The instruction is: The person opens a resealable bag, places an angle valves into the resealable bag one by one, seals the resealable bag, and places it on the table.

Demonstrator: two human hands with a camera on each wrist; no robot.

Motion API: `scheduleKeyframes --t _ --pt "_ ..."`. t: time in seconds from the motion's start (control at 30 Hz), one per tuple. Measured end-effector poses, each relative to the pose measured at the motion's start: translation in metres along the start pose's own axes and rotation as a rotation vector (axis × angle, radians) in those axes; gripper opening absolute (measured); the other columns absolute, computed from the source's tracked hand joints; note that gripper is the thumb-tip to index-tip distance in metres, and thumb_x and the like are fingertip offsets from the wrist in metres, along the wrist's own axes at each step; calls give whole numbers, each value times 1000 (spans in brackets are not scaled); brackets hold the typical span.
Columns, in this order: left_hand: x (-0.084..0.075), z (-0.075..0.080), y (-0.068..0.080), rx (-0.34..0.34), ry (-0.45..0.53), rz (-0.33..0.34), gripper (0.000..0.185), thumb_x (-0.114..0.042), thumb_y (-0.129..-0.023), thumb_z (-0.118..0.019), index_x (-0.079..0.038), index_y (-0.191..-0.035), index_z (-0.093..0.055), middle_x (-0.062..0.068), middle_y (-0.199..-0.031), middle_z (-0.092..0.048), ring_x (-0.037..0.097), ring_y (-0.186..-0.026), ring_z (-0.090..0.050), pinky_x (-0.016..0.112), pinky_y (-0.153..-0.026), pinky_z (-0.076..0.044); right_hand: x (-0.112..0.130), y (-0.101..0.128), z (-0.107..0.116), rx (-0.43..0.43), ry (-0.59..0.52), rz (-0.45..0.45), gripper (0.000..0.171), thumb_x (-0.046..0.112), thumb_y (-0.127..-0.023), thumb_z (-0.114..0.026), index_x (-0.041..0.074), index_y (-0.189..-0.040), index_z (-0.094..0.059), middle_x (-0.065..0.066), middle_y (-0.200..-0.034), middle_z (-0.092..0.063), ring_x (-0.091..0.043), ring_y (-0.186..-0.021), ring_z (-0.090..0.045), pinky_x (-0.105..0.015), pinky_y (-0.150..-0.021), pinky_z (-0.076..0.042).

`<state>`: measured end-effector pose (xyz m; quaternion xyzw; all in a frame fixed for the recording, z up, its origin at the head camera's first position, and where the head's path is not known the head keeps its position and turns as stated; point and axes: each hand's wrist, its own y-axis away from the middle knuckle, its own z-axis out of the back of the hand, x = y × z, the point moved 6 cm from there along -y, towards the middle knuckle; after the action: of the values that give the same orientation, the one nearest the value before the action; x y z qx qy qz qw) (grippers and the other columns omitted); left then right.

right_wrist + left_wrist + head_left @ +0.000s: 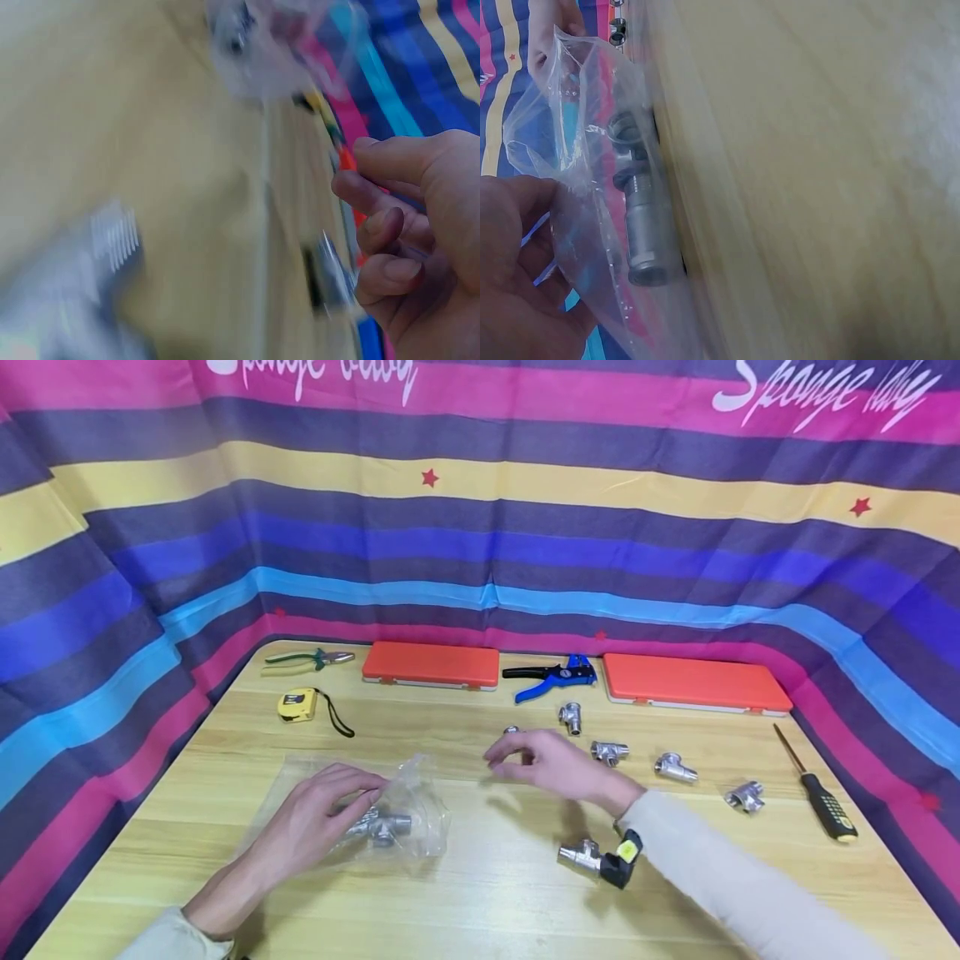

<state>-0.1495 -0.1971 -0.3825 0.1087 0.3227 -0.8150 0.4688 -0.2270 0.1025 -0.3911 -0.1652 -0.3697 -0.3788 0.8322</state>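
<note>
My left hand (369, 793) lies on a clear plastic bag (423, 793) on the wooden table (487, 902) and pinches its film. A silver tee pipe fitting (384, 828) sits inside it. The left wrist view shows the bag (577, 112) held by the left hand (525, 255), with the fitting (641, 225) against the table. My right hand (501, 762) hovers mid-table with loosely curled fingers that hold nothing, just in front of a small fitting (512, 729). Its view is blurred, and the right hand (390, 225) looks empty there too.
Several loose tee fittings lie right of my right hand (609, 751) (675, 767) (746, 796), one under my right wrist (579, 856). At the back are pliers (307, 660), a tape measure (297, 705), two orange cases (431, 664) (693, 683) and a blue stripper (555, 677). A screwdriver (821, 793) lies right.
</note>
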Motion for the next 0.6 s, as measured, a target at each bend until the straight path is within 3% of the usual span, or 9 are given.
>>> scheduleKeyframes --t 0.17,0.4,0.6 --pt "0 0 -1 8 0 8 22 -12 -101 -79 -26 -117 -83 -15 -114 -81 12 -108 -74 41 -94 -64 -27 18 38 -105 114 -65 28 23 -104 -76 14 -131 -77 0 -124 -78 -12 -66 -55 -27 -60 -50" --pt "0 -1 -2 1 -10 -1 22 -12 -100 -79 -26 -116 -83 -14 -113 -81 12 -107 -74 41 -92 -64 -62 36 63 -166 182 -122 32 25 -105 -75 12 -134 -75 -5 -134 -75 -13 -87 -63 -30 -80 -57" --pt "2 -2 -2 10 -18 14 20 -12 -100 -79 -26 -115 -83 -15 -113 -81 11 -108 -74 41 -93 -64 -83 51 81 -203 240 -167 29 25 -105 -76 13 -132 -75 -4 -127 -76 -12 -80 -61 -28 -69 -55"
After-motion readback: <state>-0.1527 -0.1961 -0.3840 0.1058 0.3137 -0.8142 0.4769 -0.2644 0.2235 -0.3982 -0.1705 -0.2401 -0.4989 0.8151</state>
